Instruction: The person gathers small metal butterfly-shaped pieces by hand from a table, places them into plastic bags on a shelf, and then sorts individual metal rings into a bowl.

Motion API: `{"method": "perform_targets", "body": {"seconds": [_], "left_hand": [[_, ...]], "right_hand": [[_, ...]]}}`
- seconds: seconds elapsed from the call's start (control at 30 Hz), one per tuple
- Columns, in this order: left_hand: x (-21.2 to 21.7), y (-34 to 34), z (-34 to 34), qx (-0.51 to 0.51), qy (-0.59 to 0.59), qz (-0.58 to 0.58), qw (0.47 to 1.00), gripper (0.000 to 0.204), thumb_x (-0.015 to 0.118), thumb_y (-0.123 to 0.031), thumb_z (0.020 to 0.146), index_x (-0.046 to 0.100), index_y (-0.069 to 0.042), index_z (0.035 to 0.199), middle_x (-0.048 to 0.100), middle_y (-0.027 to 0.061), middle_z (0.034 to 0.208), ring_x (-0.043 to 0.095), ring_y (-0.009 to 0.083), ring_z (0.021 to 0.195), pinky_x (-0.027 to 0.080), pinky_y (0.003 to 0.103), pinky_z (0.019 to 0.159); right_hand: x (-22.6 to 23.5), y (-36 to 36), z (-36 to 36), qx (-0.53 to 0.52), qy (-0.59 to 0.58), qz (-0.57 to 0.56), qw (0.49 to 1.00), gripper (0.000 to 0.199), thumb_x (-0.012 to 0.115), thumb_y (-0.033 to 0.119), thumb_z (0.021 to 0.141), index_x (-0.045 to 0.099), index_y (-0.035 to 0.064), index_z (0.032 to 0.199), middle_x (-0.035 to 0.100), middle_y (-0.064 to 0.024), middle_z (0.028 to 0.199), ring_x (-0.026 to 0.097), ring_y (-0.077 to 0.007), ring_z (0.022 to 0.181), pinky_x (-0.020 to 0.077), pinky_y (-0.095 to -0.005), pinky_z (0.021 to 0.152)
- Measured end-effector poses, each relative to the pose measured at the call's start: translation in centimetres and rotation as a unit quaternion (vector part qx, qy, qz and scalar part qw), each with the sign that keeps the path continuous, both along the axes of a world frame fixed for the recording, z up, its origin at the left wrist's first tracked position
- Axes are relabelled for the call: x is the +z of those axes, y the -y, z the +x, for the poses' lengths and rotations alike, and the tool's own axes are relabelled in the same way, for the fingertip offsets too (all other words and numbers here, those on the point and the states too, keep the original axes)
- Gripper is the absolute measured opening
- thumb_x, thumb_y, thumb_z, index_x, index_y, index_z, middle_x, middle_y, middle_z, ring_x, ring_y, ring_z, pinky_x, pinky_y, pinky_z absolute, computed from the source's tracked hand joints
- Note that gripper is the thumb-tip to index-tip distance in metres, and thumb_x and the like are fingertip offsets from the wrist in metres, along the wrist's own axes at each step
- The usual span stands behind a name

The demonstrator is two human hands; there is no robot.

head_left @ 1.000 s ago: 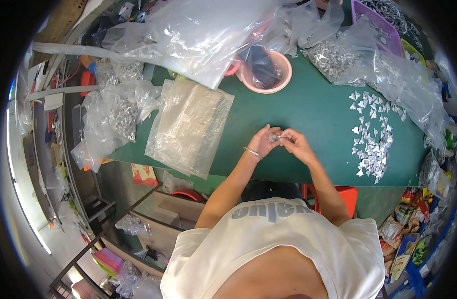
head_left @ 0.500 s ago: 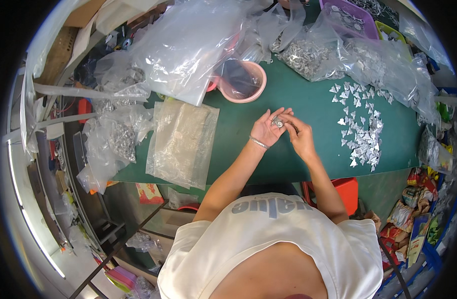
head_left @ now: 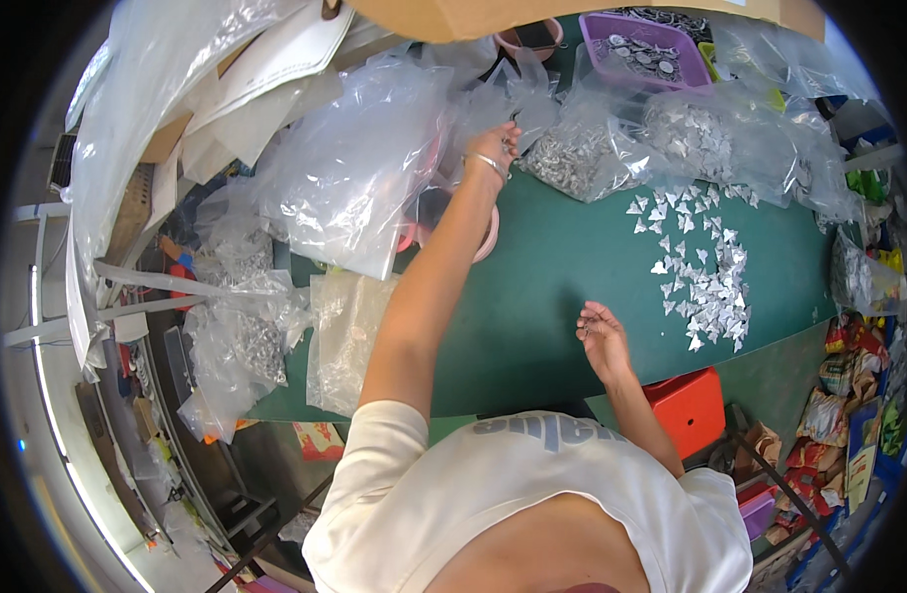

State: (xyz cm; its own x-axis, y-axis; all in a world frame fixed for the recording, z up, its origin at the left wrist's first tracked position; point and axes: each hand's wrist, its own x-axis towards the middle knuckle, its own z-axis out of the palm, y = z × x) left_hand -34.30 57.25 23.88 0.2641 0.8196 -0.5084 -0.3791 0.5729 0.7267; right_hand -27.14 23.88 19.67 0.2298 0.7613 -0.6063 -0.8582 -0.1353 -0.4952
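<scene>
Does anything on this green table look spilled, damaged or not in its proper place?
Nothing looks damaged. Small silver pieces lie loose and scattered on the green table, outside the clear bags. The left hand reaches into the bags; the right hand hovers open.

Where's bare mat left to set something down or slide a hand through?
Largest free patch: green mat between the left forearm, the right hand and the scatter of small silver pieces. A narrower strip runs along the near edge by the orange stool. Crowded: the far side under clear bags and the purple tray, where the left hand is.
</scene>
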Motion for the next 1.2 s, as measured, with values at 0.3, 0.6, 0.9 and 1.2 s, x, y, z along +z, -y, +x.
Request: {"method": "perform_targets", "body": {"seconds": [0.3,0.6,0.9,1.2], "left_hand": [[4.9,-3.3,2.8,-0.028,0.104,-0.125,0.986,0.028,0.039,0.006,0.083,0.040,0.016,0.108,0.045,0.0275,0.115,0.048,0.0394,0.107,0.045,0.048,0.092],[-1.7,-5.4,1.5,-0.206,-0.176,0.142,0.952,0.042,0.043,-0.007,0.082,0.041,0.000,0.123,0.046,0.0193,0.121,0.042,0.0320,0.116,0.031,0.045,0.097],[5.3,7.9,0.8,-0.052,-0.218,0.356,0.907,0.022,0.051,-0.006,0.085,0.059,0.000,0.104,0.061,0.0067,0.101,0.056,0.0143,0.091,0.043,0.025,0.081],[8.2,23.0,-3.2,-0.409,-0.113,0.409,0.808,0.023,0.065,-0.006,0.078,0.063,-0.004,0.101,0.055,0.0012,0.080,0.051,0.0081,0.073,0.039,0.021,0.064]], "right_hand": [[2.0,0.3,2.4,-0.010,0.007,0.115,0.993,0.029,0.047,-0.008,0.081,0.050,-0.0015,0.110,0.056,-0.0109,0.101,0.056,-0.0225,0.097,0.0447,-0.0333,0.089],[2.6,-0.3,2.1,-0.011,0.002,0.143,0.990,0.030,0.045,-0.007,0.084,0.046,-0.0013,0.114,0.052,-0.0160,0.112,0.054,-0.0268,0.104,0.0410,-0.0367,0.094],[7.3,-0.6,2.5,-0.003,0.220,0.126,0.967,0.032,0.045,-0.001,0.088,0.039,-0.0006,0.120,0.056,-0.0197,0.106,0.059,-0.0294,0.098,0.0477,-0.0360,0.086],[11.4,2.2,0.0,-0.013,0.347,0.055,0.936,0.023,0.055,-0.002,0.083,0.050,-0.0048,0.105,0.064,-0.0151,0.083,0.065,-0.0196,0.070,0.0531,-0.0258,0.059]]}}
